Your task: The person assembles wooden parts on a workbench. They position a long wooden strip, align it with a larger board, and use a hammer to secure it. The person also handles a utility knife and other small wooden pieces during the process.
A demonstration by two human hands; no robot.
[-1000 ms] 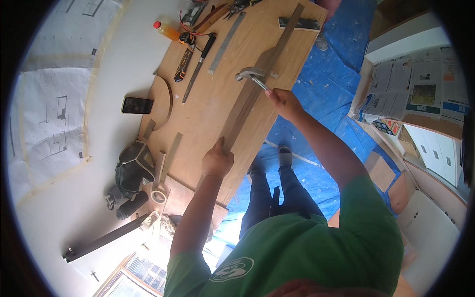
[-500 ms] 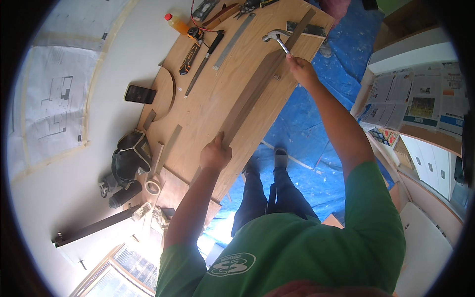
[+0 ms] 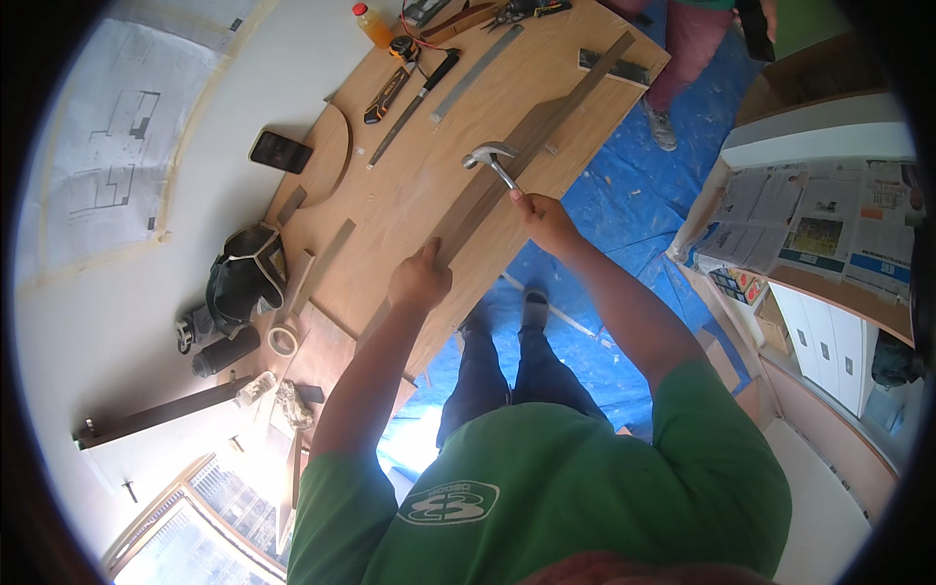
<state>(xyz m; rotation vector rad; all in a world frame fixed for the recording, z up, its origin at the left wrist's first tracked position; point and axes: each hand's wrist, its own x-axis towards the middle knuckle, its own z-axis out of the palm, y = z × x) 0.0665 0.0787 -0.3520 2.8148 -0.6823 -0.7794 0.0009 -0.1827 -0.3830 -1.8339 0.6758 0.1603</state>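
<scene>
My right hand (image 3: 546, 222) grips a claw hammer (image 3: 495, 156) by its handle, near the head. The hammer's head is over a long dark wooden strip (image 3: 480, 207) that lies lengthwise on the light wooden workbench (image 3: 419, 195). At the strip's near end my left hand (image 3: 419, 280) is closed, its extended finger and thumb pressed on the strip. A wider dark piece lies along the strip farther up. Whether the hammer touches the wood, I cannot tell.
An orange-black tool (image 3: 388, 95), a tape measure (image 3: 403, 47), a long black-handled tool (image 3: 414, 107) and a flat metal strip (image 3: 476, 73) lie on the bench. A phone (image 3: 281, 152) and tape roll (image 3: 282, 340) are left. Another person (image 3: 687, 49) stands beyond the far end.
My right hand has brought the hammer nearer along the strip, toward my left hand, which stays at the strip's near end. More of the other person shows at the top right.
</scene>
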